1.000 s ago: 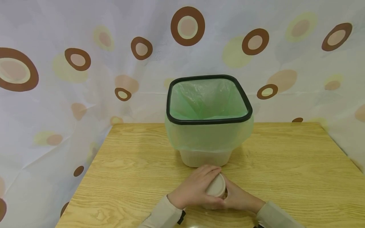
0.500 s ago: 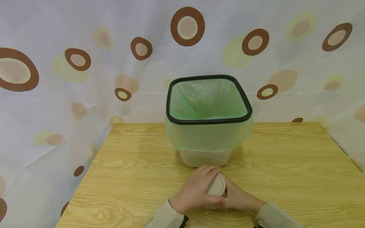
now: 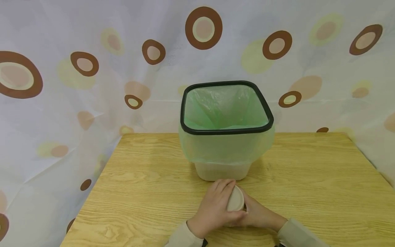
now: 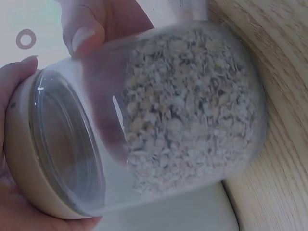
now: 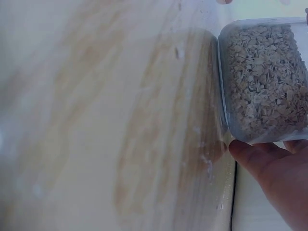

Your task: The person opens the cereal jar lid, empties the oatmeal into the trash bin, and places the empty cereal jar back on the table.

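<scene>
A clear jar of pale oat-like flakes [image 4: 192, 103] stands upright on the wooden table, with a beige lid [image 3: 236, 199] on its top. My left hand [image 3: 212, 209] grips the lid from the left, fingers round its far side and thumb on the near side. My right hand [image 3: 260, 213] holds the jar's body from the right. In the left wrist view, the right thumb [image 4: 86, 36] lies against the glass. The right wrist view shows the jar's flake-filled lower part [image 5: 267, 79] beside the right hand [image 5: 281, 175]. In the head view, the hands hide most of the jar.
Just behind the hands stands a white bin [image 3: 223, 171] with a black rim [image 3: 226, 131] and a green bag [image 3: 226, 147] folded over it. The wooden table [image 3: 145, 192] extends to both sides. A dotted curtain [image 3: 172, 79] hangs behind.
My left hand has turned slightly on the lid, its wrist shifting right and down. The right hand has stayed in place on the jar, and the bin has not moved.
</scene>
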The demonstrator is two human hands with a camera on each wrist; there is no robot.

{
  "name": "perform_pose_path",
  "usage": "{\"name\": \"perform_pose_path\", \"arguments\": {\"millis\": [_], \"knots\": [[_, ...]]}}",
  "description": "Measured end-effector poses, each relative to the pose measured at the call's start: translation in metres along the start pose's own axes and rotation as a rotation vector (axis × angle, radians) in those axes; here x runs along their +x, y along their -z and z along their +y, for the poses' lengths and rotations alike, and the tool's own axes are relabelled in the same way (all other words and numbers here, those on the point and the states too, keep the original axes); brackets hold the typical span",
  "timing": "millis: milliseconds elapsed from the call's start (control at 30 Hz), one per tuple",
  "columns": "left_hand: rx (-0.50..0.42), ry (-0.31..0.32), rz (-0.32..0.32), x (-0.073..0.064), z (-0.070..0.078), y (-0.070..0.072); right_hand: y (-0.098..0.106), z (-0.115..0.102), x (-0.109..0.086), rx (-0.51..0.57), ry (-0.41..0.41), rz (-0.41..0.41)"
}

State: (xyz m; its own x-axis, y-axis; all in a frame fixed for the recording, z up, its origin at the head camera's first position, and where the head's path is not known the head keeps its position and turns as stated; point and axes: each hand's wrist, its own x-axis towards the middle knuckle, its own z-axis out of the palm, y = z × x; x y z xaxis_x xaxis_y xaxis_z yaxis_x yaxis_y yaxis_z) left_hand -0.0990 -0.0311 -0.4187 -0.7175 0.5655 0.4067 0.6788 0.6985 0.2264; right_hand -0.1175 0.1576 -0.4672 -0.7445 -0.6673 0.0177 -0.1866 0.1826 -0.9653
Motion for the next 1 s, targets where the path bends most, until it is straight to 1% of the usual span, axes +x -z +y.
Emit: {"name": "perform_pose_path", "arguments": {"millis": [200,267,333,433,567,667,733,833,1000], "knots": [[0.037,0.033,0.006,0.000,0.004,0.000,0.000,0.000,0.000,-0.032,0.008,0.002],[0.048,0.031,-0.009,0.000,0.004,0.001,0.001,0.001,0.000,-0.029,0.014,-0.007],[0.035,0.021,-0.041,0.001,0.003,0.003,0.002,0.002,0.000,-0.026,0.016,-0.014],[-0.035,-0.005,-0.119,0.002,-0.001,0.009,0.002,0.002,0.000,-0.033,0.012,-0.019],[-0.170,-0.052,-0.233,0.008,-0.012,0.016,0.002,0.002,0.001,-0.042,0.009,-0.014],[-0.236,-0.090,-0.282,0.011,-0.020,0.018,0.002,0.002,0.002,-0.031,0.012,-0.009],[-0.255,-0.108,-0.294,0.011,-0.023,0.018,0.001,0.002,0.002,-0.034,0.017,-0.006],[-0.255,-0.123,-0.289,0.010,-0.024,0.016,0.001,0.003,0.001,-0.036,0.027,-0.010],[-0.206,-0.129,-0.243,0.008,-0.022,0.012,0.001,0.003,0.001,0.000,0.032,-0.031]]}}
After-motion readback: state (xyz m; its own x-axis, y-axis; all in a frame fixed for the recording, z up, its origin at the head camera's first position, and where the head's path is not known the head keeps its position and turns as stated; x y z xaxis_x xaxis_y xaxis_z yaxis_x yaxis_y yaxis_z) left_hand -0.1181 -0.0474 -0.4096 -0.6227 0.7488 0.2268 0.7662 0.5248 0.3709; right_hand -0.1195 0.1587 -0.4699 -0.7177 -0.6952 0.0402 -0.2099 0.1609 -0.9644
